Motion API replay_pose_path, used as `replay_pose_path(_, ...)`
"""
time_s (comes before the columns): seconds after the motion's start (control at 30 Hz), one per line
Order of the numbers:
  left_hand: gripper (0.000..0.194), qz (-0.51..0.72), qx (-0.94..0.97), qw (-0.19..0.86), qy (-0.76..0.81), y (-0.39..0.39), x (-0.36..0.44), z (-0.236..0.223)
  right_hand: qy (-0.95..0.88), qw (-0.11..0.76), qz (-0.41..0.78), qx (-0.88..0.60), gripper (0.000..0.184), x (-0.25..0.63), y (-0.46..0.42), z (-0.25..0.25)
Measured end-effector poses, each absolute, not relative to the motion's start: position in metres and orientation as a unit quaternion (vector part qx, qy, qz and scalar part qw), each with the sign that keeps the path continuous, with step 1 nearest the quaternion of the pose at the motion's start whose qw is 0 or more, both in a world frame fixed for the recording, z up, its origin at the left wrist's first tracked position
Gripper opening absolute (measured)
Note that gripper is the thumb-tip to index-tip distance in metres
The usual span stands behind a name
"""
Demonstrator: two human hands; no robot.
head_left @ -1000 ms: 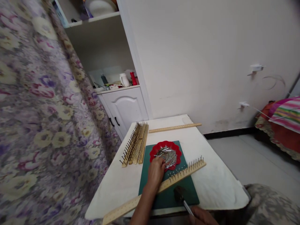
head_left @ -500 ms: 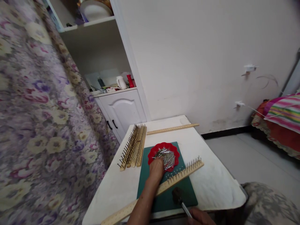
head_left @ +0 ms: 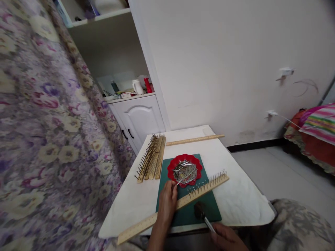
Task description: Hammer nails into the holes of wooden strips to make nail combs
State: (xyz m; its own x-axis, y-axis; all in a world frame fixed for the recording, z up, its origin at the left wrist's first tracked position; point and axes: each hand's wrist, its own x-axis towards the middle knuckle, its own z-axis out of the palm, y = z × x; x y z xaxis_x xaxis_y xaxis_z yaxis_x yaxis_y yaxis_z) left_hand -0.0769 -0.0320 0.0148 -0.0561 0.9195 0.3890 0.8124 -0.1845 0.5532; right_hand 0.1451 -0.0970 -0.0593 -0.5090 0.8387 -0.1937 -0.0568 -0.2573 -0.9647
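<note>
My left hand (head_left: 168, 198) pinches a nail (head_left: 179, 181) beside the near left rim of a red scalloped bowl (head_left: 171, 167), which holds many loose nails (head_left: 186, 171). Below it, a wooden strip (head_left: 141, 225) lies slantwise over a green mat (head_left: 183, 218). Nails stand in a row along the strip's right half, and small holes dot its left part. In my right hand (head_left: 222, 235) is the metal handle of a hammer (head_left: 208, 223). Its dark head (head_left: 199, 210) is over the mat, just below the strip.
Several wooden strips with upright nails (head_left: 150, 160) lie at the table's left. Another bare-looking strip (head_left: 195, 140) lies along the back of the white-covered table (head_left: 125, 209). A floral curtain (head_left: 60, 139) hangs at left, beside a white cabinet (head_left: 143, 116).
My left hand has drawn back from the nails in the bowl and now holds a nail near the rim. The right hand keeps the hammer in nearly the same place. The view has shifted slightly.
</note>
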Motion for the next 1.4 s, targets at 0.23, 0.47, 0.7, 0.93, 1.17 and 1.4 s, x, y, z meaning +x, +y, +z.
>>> replay_pose_path(0.23, 0.016, 0.315, 0.694, 0.101, 0.639, -0.063, -0.077, 0.005, -0.503, 0.299, 0.722, -0.368, 0.044, 0.146, -0.098, -0.055)
replay_pose_path(0.47, 0.016, 0.273, 0.711, 0.09, 0.642, -0.056, -0.065, 0.001, -0.48, 0.314, 0.725, -0.381, 0.044, 0.144, -0.103, -0.051)
replay_pose_path(0.7, 0.015, 0.246, 0.715, 0.114, 0.644, -0.051, -0.061, 0.012, -0.504, 0.296, 0.717, -0.38, 0.047, 0.145, -0.1, -0.051)
replay_pose_path(0.93, 0.014, 0.317, 0.696, 0.171, 0.621, -0.042, -0.06, 0.012, -0.527, 0.292, 0.702, -0.38, 0.047, 0.146, -0.099, -0.045)
replay_pose_path(1.17, 0.017, 0.374, 0.652, 0.215, 0.623, -0.037, -0.061, -0.006, -0.514, 0.319, 0.699, -0.382, 0.046, 0.144, -0.101, -0.044)
replay_pose_path(1.4, 0.017, 0.375, 0.667, 0.221, 0.604, -0.037, -0.063, -0.011, -0.525, 0.305, 0.712, -0.353, 0.043, 0.144, -0.095, -0.036)
